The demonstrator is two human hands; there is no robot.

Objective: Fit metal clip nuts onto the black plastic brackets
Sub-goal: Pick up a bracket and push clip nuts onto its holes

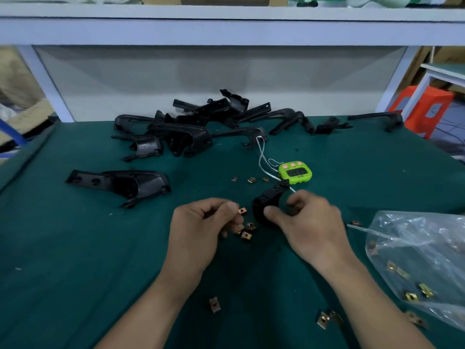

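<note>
While hovering over the dark green cloth-covered bench [75,248], the left hand [201,227] is pinching a small brass-coloured metal clip nut [242,211] between thumb and forefinger, just beside a curved black plastic bracket [268,200] that the right hand [309,222] is gripping with curled fingers. More loose clip nuts [247,231] are lying beneath the hands. A pile of black brackets [191,127] is sitting farther back, near a lime-green digital timer [295,172]; a clear plastic bag [422,253] holding nuts is lying at right.

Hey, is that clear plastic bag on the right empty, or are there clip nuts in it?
Not empty: several clip nuts show through the clear plastic bag.
</note>
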